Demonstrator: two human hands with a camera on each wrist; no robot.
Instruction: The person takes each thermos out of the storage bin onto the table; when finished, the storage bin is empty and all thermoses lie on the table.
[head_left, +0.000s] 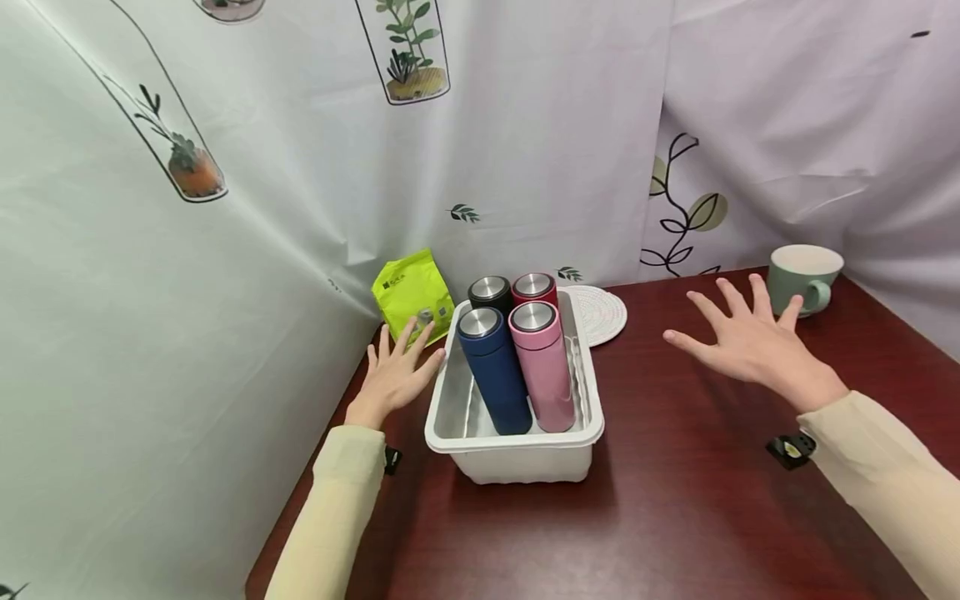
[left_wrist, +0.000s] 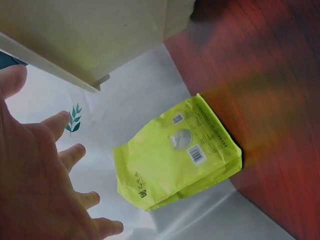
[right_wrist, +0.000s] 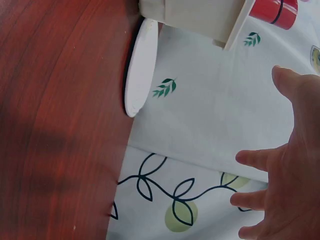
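Observation:
In the head view my left hand (head_left: 393, 379) hovers with spread fingers beside the left wall of a white plastic bin (head_left: 517, 462). It holds nothing. My right hand (head_left: 757, 342) is held over the table's right side, fingers spread, with nothing in it. Inside the bin stand a navy blue thermos (head_left: 495, 375), a pink thermos (head_left: 546, 371), a black thermos (head_left: 489, 289) and a red thermos (head_left: 535, 286), all with silver-topped lids. A lime green pouch (left_wrist: 175, 150) lies beyond my left fingers. Near my right fingertips is a green mug (head_left: 802, 275).
A round white woven mat (head_left: 600, 315) sits behind the bin's right side, partly hidden by it. The dark red wooden table (head_left: 675, 500) meets a white printed cloth (head_left: 555, 167) at the back and left.

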